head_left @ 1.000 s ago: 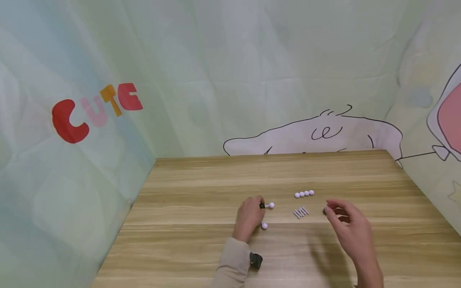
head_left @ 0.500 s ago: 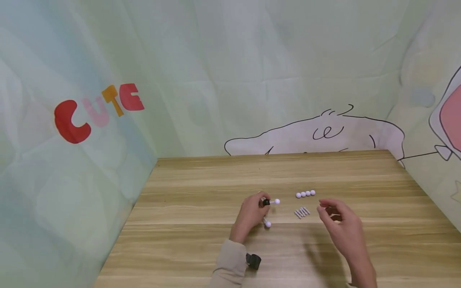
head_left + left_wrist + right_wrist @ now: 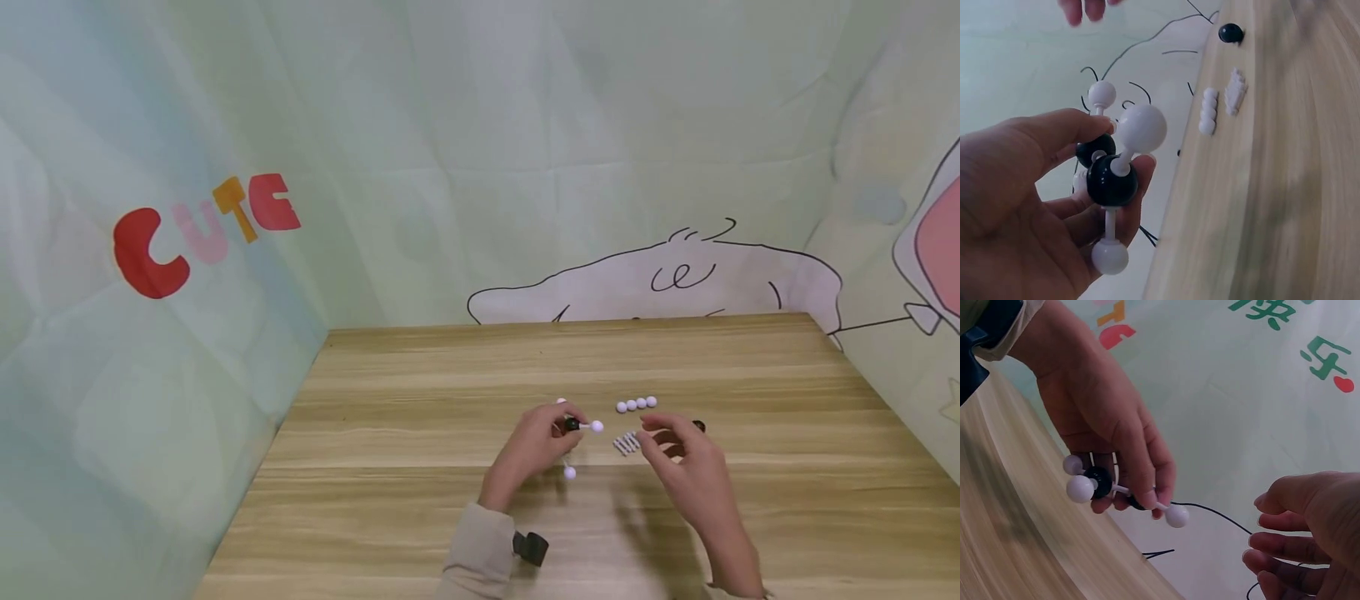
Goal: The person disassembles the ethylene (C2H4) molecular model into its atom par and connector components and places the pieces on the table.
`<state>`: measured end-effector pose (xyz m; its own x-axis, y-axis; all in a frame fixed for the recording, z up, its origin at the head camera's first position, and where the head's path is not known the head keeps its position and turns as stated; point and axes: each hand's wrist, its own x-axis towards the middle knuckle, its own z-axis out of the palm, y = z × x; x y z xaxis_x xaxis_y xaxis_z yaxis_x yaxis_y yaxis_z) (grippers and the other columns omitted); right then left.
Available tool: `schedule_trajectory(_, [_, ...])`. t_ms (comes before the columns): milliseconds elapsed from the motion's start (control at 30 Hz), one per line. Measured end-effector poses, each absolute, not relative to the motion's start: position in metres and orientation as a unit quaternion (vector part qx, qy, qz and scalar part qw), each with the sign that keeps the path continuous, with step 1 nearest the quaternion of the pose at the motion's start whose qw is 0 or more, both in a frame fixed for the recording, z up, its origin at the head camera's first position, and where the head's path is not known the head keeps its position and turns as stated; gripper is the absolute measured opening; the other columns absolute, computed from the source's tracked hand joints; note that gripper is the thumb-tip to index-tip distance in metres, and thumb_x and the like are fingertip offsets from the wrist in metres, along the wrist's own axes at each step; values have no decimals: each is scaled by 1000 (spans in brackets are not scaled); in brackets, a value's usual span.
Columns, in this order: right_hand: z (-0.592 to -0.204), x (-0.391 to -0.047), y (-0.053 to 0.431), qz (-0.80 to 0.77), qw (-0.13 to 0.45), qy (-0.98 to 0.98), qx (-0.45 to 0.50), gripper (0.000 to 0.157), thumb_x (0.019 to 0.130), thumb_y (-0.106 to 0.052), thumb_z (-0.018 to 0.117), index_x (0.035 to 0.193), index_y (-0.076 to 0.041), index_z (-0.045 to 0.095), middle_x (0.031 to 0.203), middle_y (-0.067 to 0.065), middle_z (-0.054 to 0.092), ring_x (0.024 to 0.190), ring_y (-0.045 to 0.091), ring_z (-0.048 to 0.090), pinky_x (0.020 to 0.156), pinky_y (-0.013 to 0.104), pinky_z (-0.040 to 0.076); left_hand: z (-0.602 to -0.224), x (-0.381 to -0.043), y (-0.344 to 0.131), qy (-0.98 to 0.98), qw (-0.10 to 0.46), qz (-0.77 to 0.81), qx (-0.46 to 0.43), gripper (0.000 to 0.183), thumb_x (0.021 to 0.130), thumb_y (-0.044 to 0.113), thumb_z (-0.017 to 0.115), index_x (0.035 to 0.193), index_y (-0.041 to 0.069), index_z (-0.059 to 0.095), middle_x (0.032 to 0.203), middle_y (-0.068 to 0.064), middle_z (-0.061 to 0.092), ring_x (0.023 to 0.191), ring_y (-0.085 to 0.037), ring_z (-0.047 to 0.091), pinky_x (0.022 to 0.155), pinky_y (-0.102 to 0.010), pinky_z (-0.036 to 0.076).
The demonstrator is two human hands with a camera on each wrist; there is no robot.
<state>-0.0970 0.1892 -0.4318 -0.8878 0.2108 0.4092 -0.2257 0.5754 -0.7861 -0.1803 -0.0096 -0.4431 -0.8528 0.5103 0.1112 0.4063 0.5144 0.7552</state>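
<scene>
My left hand pinches a ball-and-stick molecule model between thumb and fingers. Two black balls form its middle, and white balls sit at the ends of short white sticks. In the head view the fingers hide part of it. To its right is my right hand, fingers loosely bent, with nothing between them in the right wrist view. Its fingertips overlap a row of short white connector sticks in the head view. Behind those sticks lies a line of several white balls.
A loose black ball lies on the wooden table, partly behind the right hand. Printed cloth hangs around the back and sides of the table. A dark wrist device sits at the left cuff.
The left hand has shifted rightward with the model, and more of the model shows. My right hand has moved left, away from the loose black ball toward the white sticks.
</scene>
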Motion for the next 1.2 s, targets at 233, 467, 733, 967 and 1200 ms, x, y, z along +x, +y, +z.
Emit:
schedule_trajectory(233, [-436,-104,176,465,205,-861,28,21,85,-12,72,105,-7,67,98,9,70,78,2,61,65,22,52,-429,-172,-4,853,67,421,302,8,92,17,63,99,14,67,86,2,67,72,-3,58,66,-16,47])
schedule_trajectory(467, [-439,-106,168,459,197,-866,35,20,86,-13,71,105,-8,67,98,4,69,79,6,62,66,23,52,-423,-169,-3,848,84,428,302,8,92,16,64,99,16,67,84,2,67,67,-1,57,62,-16,48])
schedule_trajectory(733, [-439,-107,163,460,189,-866,39,14,85,-9,71,98,-8,67,87,1,69,74,0,58,63,21,51,-419,-169,-2,850,82,413,318,5,90,14,66,95,15,67,84,1,68,67,-2,58,62,-15,47])
schedule_trajectory(967, [-439,-108,161,463,204,-861,53,12,83,-5,72,94,-7,67,82,-1,68,71,-1,57,63,20,50,-415,-170,-7,856,66,379,346,5,90,16,66,95,16,68,85,6,68,74,3,58,66,-12,47])
schedule_trajectory(1200, [-440,-109,161,472,218,-853,56,12,82,-4,73,92,-7,67,77,-2,65,67,1,56,62,20,49,-412,-174,-11,854,63,372,359,6,90,15,65,94,16,68,82,8,67,73,2,58,64,-12,47])
